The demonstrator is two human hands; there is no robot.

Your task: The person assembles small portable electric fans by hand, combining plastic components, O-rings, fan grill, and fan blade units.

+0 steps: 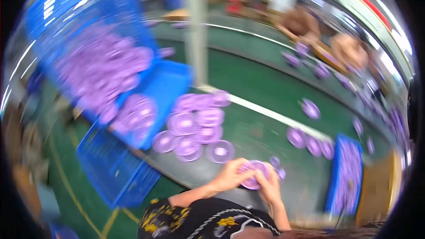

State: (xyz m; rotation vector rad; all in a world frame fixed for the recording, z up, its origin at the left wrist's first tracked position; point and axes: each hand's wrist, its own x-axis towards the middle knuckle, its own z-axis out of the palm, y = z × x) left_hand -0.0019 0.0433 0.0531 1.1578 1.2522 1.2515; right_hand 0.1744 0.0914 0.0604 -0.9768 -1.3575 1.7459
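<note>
Close to the bench's near edge, my left hand (pixel 232 175) and my right hand (pixel 270 186) both grip one round purple plastic piece (pixel 251 185). The fingers of both hands are bent around its rim, with thumbs toward its middle. Just past my right hand lie a few small purple round parts (pixel 275 161). To the left of my hands, a separate purple disc with a pale centre (pixel 220 151) rests on the bench. Beside it, several similar discs (pixel 183 124) are grouped and partly stacked. Blur hides the fine detail of the held piece.
A large tilted blue crate (pixel 148 40) full of purple pieces leans at the left, above a blue tray (pixel 170 82). Below stands another blue basket (pixel 117 168). At right is a blue box (pixel 359 163) of purple parts. Across a green conveyor (pixel 252 79) sit other people (pixel 301 22).
</note>
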